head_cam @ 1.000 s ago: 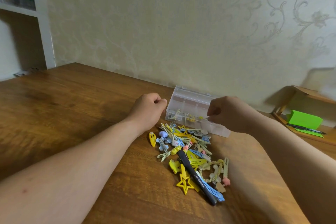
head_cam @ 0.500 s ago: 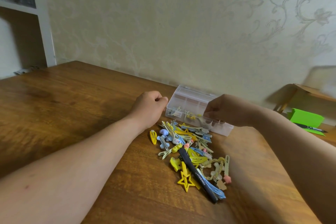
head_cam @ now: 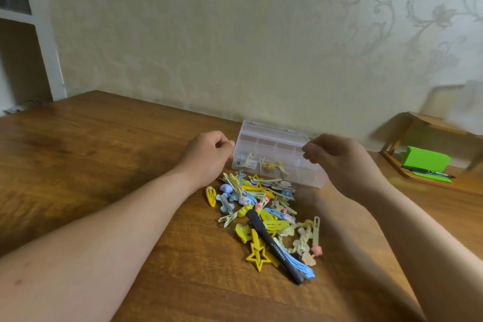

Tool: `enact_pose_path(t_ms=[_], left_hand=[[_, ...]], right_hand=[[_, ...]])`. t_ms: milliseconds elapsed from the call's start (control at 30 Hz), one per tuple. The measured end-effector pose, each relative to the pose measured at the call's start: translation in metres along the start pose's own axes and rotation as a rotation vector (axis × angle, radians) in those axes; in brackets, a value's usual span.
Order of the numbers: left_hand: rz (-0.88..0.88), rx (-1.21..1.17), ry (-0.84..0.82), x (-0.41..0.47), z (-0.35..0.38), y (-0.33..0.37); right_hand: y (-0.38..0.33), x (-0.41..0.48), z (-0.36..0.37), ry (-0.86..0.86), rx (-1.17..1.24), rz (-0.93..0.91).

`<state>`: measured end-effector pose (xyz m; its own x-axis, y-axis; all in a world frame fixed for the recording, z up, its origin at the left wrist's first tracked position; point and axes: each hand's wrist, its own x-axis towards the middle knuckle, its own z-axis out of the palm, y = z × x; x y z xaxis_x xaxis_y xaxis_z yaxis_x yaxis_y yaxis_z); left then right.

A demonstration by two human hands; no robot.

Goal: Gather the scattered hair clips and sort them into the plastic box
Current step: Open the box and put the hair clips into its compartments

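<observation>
Wooden surface [head_cam: 104, 165] beneath a patterned wall [head_cam: 235, 34] carries the plastic box [head_cam: 271, 146] at its far edge, hair clips [head_cam: 261, 204] heaped just before it; left hand [head_cam: 206, 157] curled against the box's left end; right hand [head_cam: 337, 162], blurred, curled at its right rim; whether either grips, I cannot tell.

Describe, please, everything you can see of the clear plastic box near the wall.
The plastic box is clear, rectangular and divided into several compartments; the wood shows through it. It sits flat on the table near the wall, just behind the pile of hair clips. A few yellow and pale clips lie in its front-left compartments. The left hand, curled, touches its left end; the right hand, blurred, is at its upper right edge. Whether a lid is on cannot be told.
</observation>
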<state>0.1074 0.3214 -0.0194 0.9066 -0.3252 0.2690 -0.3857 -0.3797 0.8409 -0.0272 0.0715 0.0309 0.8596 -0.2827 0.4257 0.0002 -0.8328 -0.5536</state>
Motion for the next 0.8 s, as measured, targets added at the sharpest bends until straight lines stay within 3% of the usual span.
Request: enact_pose_path(t_ms=[167, 333, 467, 633, 800], left_hand=[[0.003, 0.017, -0.001, 0.000, 0.001, 0.002], [0.066, 0.057, 0.066, -0.001, 0.001, 0.001], [0.173, 0.117, 0.095, -0.006, 0.003, 0.006], [0.225, 0.125, 0.042, -0.018, 0.008, 0.011], [0.205, 0.112, 0.075, -0.022, 0.005, 0.012]], right_hand=[[0.004, -0.024, -0.014, 0.067, -0.007, -0.019], [-0.003, -0.033, -0.016, -0.246, 0.038, -0.017], [-0.009, -0.037, -0.010, -0.393, -0.039, 0.013], [-0.019, -0.043, -0.007, -0.543, -0.101, 0.051], [-0.021, -0.045, -0.002, -0.580, -0.151, 0.053]])
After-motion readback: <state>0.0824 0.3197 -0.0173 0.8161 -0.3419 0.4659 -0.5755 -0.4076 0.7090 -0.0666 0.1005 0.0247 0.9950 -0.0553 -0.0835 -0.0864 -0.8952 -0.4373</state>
